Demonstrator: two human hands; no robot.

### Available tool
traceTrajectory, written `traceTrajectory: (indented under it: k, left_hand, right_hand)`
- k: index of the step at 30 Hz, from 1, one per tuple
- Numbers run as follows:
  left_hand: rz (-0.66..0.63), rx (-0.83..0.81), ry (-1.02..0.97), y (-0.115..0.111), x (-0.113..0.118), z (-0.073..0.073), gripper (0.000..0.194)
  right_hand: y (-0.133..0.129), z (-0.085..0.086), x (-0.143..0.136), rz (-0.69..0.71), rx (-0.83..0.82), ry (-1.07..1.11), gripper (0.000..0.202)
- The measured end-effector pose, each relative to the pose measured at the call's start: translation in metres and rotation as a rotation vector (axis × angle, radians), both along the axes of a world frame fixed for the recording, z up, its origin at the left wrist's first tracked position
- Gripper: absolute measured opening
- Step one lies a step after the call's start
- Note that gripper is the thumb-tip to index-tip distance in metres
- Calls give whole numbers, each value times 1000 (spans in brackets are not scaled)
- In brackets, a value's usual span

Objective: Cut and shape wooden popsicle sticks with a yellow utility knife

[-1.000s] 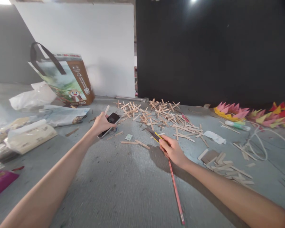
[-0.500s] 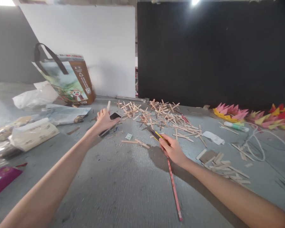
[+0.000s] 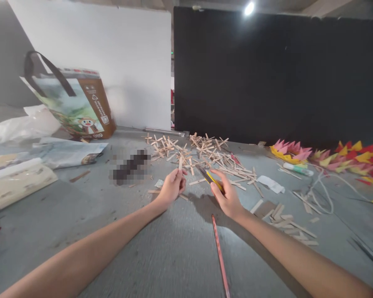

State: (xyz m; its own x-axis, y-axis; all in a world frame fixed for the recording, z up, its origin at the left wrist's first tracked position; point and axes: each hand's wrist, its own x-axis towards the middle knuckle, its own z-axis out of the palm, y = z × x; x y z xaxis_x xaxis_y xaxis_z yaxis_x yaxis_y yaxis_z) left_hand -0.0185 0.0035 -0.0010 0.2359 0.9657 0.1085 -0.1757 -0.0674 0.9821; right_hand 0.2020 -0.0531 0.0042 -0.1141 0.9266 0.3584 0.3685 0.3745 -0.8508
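Observation:
My left hand point(image 3: 171, 187) pinches a pale wooden stick point(image 3: 180, 164) that points upward, near the middle of the grey table point(image 3: 161, 256). To its right, my right hand point(image 3: 226, 193) is wrapped round a yellow and black utility knife point(image 3: 211, 179), its blade end aimed up and left. The hands are apart. Beyond them lies a pile of crossed wooden sticks point(image 3: 207, 147). A long red patterned pencil point(image 3: 219, 252) rests on the table below my right hand. A pixelated dark patch point(image 3: 130, 166) lies left of my left hand.
At the back left stands a printed bag point(image 3: 71, 103), with plastic packets point(image 3: 18, 182) before it. Loose sticks point(image 3: 286, 223), white paper point(image 3: 271, 184), a glue tube point(image 3: 298, 169), a white cable point(image 3: 328, 196) and pointed paper crowns point(image 3: 290, 151) lie to the right.
My left hand has moved right, from beside the dark phone towards my right hand, with the stick still in its fingers. The view has shifted slightly right. My right hand still holds the knife.

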Motion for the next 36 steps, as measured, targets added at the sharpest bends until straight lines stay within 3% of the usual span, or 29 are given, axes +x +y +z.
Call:
traceTrajectory:
  k: [4, 9, 22, 36]
  left_hand:
    - [-4, -6, -76, 4, -8, -4, 34]
    - [-103, 38, -30, 2, -7, -6, 37]
    - [-233, 81, 127, -18, -6, 14, 38]
    - [-185, 147, 203, -19, -6, 8, 44]
  right_hand:
    - [0, 4, -3, 30, -13, -99, 46]
    - [-2, 4, -4, 33, 6, -212, 46]
    - [-1, -1, 0, 125, 54, -283, 52]
    - [-4, 4, -1, 126, 16, -267, 50]
